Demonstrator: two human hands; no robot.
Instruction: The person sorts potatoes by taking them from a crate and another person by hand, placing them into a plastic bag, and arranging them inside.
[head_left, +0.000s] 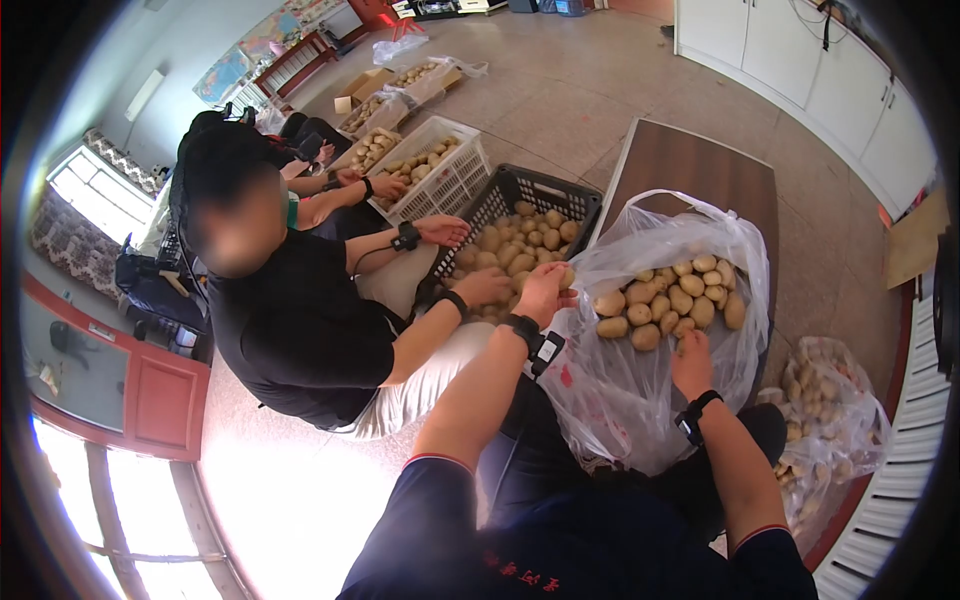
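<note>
My left hand [545, 293] is raised at the right edge of the black crate [592, 204], its fingers closed round a potato [567, 277]. Many loose potatoes [548, 238] lie in that crate. In front of me an open clear plastic bag [610, 385] spreads over the brown board, with a heap of potatoes [690, 285] inside. My right hand [691, 362] reaches into the bag at the near side of the heap, fingertips pinched on a small potato [683, 327]. A co-worker's hands [484, 288] work over the black crate, close to my left hand.
The co-worker in black [290, 320] sits at my left. Beyond stand a white crate [470, 150] of potatoes and more potatoes in a cardboard box [360, 90]. A brown tabletop [690, 160] lies under the bag. Another bag of potatoes [825, 400] rests at my right.
</note>
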